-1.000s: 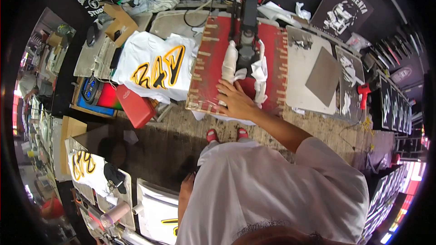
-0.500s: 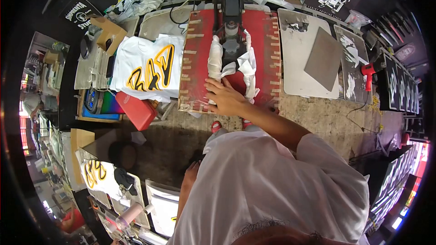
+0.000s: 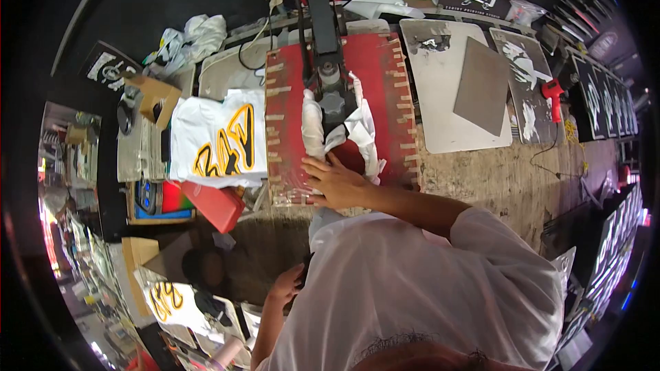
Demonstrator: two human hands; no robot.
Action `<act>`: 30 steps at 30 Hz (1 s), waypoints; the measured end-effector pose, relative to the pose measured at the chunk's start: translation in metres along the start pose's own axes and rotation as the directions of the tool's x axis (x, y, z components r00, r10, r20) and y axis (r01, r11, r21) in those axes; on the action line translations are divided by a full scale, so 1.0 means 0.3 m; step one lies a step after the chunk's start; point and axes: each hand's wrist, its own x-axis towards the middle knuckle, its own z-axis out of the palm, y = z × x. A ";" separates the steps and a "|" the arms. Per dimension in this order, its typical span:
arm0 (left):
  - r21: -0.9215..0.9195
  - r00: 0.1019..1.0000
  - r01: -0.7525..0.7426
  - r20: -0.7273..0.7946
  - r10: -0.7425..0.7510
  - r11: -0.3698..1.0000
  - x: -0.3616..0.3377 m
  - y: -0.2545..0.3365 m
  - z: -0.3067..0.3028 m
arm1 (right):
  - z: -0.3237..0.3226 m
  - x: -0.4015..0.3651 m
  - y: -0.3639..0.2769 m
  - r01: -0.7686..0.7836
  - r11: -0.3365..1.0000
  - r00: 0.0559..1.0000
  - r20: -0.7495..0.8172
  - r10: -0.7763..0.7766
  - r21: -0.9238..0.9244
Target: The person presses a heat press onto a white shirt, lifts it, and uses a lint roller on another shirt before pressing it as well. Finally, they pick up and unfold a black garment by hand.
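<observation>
R hand (image 3: pixel 337 184) part-spread, fingers slightly apart, laid over near end of white-wrapped handle (image 3: pixel 313 124), nr front edge of heat press (image 3: pixel 333 104); L hand (image 3: pixel 287 282) half-curled low, grip can't tell. Press top flat, red, scuffed, tan tape strips (image 3: pixel 274 115) along L/R edges.

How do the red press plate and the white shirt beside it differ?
The press plate is red, with tan strips along its sides; the shirt is white, with orange-and-black lettering. The press plate looks stiff, the shirt soft and creased. The right hand is over the press plate; no hand touches the shirt.
</observation>
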 end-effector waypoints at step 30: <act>0.868 -0.040 -0.131 0.478 0.878 -0.479 1.128 2.960 1.142 | 0.036 0.168 -0.164 -0.691 0.714 0.529 -0.595 0.605 0.111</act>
